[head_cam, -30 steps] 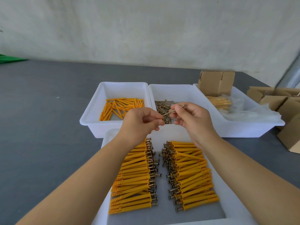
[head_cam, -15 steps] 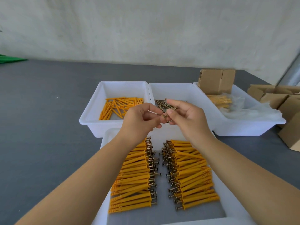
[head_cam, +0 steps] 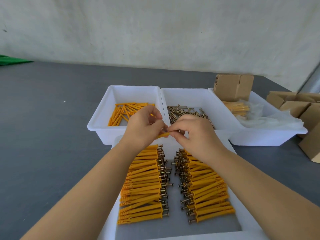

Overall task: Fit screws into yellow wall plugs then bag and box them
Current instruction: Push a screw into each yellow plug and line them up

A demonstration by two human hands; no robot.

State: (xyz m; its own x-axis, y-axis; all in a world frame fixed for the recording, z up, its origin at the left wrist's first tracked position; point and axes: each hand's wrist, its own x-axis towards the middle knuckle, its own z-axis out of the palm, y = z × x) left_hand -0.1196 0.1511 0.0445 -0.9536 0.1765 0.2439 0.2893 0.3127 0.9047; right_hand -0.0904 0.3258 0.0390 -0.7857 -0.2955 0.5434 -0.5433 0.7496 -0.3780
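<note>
Pinching one yellow plastic wall plug [head_cam: 163,135] between left hand [head_cam: 144,129] and right hand [head_cam: 195,134], both hovering just beyond white plastic tray [head_cam: 242,220]

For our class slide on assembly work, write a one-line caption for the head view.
Left hand holds a yellow plug while the right hand fits a screw, above rows of finished plugs.

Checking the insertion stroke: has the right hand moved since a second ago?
Yes. The right hand has dropped toward the person, off the screw bin and over its near rim, closing on the left hand.
</note>
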